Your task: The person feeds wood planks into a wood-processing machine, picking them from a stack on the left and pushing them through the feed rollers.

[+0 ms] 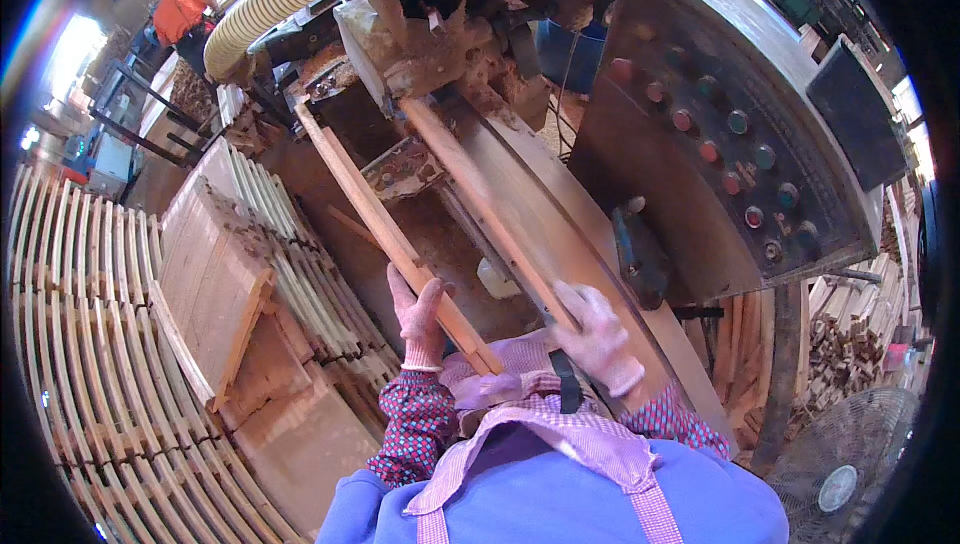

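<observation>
My gloved left hand [416, 316] is closed around a long wooden strip [360, 200], which slants up and away to the left. Toward my body its near end looks split or doubled, as if two pieces lie together. To the right, my gloved right hand [598, 342] grips the near end of a second wooden strip [484, 208]. That strip lies along the machine's bed [540, 219], and its far end runs in under the dusty machine head [420, 54]. The right hand is slightly blurred, and its fingertips are partly hidden.
A control panel [700, 134] with several red and green buttons stands at the right. Rows of stacked strips [90, 344] and a wide board [215, 284] fill the left. A ribbed hose [280, 4], a fan [840, 464] and a person in orange [183, 12] are farther out.
</observation>
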